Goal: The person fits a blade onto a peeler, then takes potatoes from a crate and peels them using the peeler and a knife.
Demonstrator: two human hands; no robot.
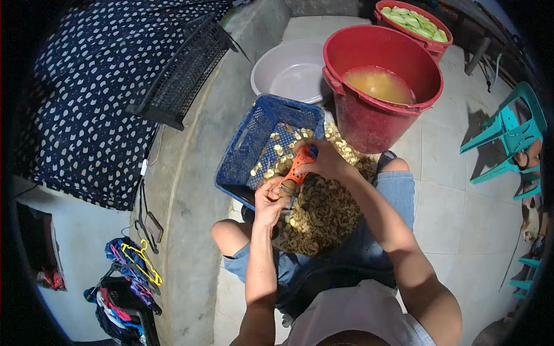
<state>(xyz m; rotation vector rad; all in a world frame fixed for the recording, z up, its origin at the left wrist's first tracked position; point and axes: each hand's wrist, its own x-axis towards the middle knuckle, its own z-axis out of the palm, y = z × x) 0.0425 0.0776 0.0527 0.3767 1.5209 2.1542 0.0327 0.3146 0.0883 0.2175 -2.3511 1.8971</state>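
Observation:
My right hand (324, 160) is closed round an orange hand tool (300, 164), held above the near edge of a blue crate (234, 151). My left hand (270, 202) grips a small brownish round piece (288, 187) against the tool's lower end. Pale yellow chunks (279, 150) lie in the crate. Below my hands, between my legs, is a large heap of brown peelings (323, 210), with more pale pieces at its sides.
Behind the crate stand a pale basin (297, 75), a red tub (366, 118) with cloudy yellow liquid and another red tub (440, 47) holding green slices. Green plastic chairs (508, 127) are at right. A black crate (184, 69) leans at left beside a concrete ledge (190, 173).

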